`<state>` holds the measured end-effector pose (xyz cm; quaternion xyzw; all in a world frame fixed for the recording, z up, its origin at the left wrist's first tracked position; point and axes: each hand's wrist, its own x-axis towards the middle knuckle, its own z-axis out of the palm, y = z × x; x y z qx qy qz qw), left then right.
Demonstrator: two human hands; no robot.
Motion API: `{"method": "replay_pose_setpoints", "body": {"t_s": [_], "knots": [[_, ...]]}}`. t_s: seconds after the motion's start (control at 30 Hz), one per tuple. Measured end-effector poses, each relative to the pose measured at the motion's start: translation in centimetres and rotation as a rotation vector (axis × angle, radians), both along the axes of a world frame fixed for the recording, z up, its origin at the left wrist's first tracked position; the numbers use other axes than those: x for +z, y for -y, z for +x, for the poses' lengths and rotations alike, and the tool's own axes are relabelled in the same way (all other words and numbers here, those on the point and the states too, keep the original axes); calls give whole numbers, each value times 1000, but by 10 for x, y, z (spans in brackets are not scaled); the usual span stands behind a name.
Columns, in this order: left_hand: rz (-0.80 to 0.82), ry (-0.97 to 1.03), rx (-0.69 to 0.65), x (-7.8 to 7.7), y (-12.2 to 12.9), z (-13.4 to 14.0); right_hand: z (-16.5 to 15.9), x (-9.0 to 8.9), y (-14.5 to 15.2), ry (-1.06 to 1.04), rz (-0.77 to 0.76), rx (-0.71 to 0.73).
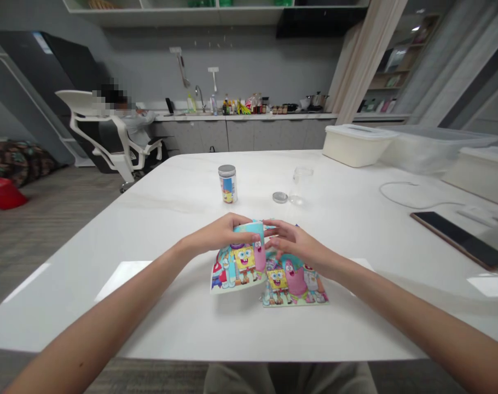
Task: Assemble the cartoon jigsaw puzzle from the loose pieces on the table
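My left hand (232, 232) is closed on a cartoon-printed sheet (243, 262), thumb on its front and the other fingers behind it. The sheet curls at its right side and is lifted off the white table. My right hand (296, 243) has its fingers apart, with the fingertips close to the sheet's right edge; whether they touch it cannot be made out. Under the right hand, a second cartoon print (294, 284) lies flat, partly covered. Beyond the hands stand a lidded jar (227, 185) with a colourful picture inside and a clear open jar (300, 186), beside a silver lid (280, 197).
On the right of the table (183, 323) lie a dark phone (458, 235) and a white cable (409, 203). White lidded boxes (358, 145) and a clear bin (429, 148) stand behind them. A person sits in a white-framed chair (117, 139) at the back left.
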<state>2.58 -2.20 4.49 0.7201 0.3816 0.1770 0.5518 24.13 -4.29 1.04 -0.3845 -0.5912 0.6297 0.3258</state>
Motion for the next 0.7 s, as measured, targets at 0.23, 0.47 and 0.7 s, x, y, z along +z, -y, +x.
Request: {"method": "replay_pose_setpoints", "body": {"t_s": [0.23, 0.47, 0.7], "knots": [[-82, 229, 151, -7, 4, -6, -3, 1, 6, -105, -78, -121], [-202, 314, 390, -18, -8, -26, 11, 1, -9, -27, 31, -431], [-229, 252, 300, -24, 9, -10, 10, 0, -11, -35, 159, -517]]}}
